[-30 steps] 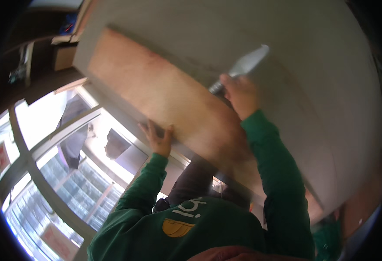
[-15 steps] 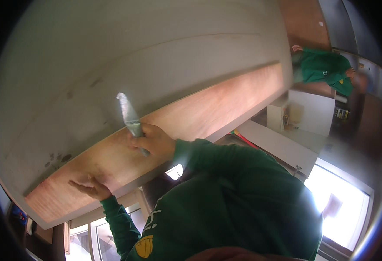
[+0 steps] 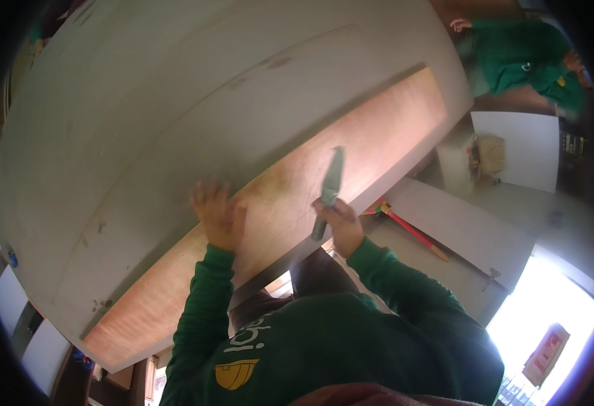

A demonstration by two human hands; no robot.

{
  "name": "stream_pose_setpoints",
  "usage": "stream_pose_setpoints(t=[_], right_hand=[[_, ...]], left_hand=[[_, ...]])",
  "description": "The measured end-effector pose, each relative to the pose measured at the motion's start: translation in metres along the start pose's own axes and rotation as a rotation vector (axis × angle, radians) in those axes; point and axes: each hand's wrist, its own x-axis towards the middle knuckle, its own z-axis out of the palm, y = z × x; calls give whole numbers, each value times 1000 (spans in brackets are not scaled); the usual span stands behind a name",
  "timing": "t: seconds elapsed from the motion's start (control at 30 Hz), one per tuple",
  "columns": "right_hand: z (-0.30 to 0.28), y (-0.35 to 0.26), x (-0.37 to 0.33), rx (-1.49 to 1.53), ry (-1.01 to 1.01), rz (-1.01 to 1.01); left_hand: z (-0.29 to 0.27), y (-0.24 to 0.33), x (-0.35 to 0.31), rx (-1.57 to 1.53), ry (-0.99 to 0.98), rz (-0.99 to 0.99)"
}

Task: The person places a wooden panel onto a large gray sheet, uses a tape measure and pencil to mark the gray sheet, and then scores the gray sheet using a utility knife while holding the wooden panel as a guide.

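A long reddish-brown wooden board (image 3: 270, 210) lies along the near edge of a broad grey tabletop (image 3: 175, 74). My left hand (image 3: 219, 215) is at the board's far edge, fingers stretched out and slightly blurred, nothing in it. Whether its palm presses on the board, I cannot tell. In my right hand (image 3: 341, 220) is a knife (image 3: 333, 177), gripped by its dark handle. Its greyish blade tapers to a rounded tip and points away from me, over the right half of the board.
Below the table's near edge to the right is a tool with a red handle (image 3: 412, 230) beside a pale panel (image 3: 466, 230). A co-worker in a green sweatshirt (image 3: 520, 57) is at the far right. A tan object (image 3: 491, 155) rests near a white panel (image 3: 523, 149).
My right hand has carried the knife to the right. My left hand has moved right and farther forward, to the board's far edge. The whole view has shifted.
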Motion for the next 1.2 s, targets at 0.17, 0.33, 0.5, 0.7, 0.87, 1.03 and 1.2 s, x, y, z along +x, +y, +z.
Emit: stream_pose_setpoints(t=[0.17,0.33,0.5,0.7,0.87,1.03,1.2], right_hand=[[-86,-3,38,-93,229,-60],[-129,-15,70,-21,234,-189],[-130,-27,90,285,179,-50],[-89,-37,119,175,-73,-8],[-28,-27,147,0,-344,24],[-16,9,158,38,-201,-4],[7,-11,146,-52,-172,-25]], left_hand=[[55,29,44,137,-99,39],[64,50,47,279,-136,65],[67,58,51,341,-224,7],[71,67,61,369,-276,-32],[60,49,60,339,-320,-81],[50,34,67,238,-362,-30],[43,23,60,166,-307,-68]])
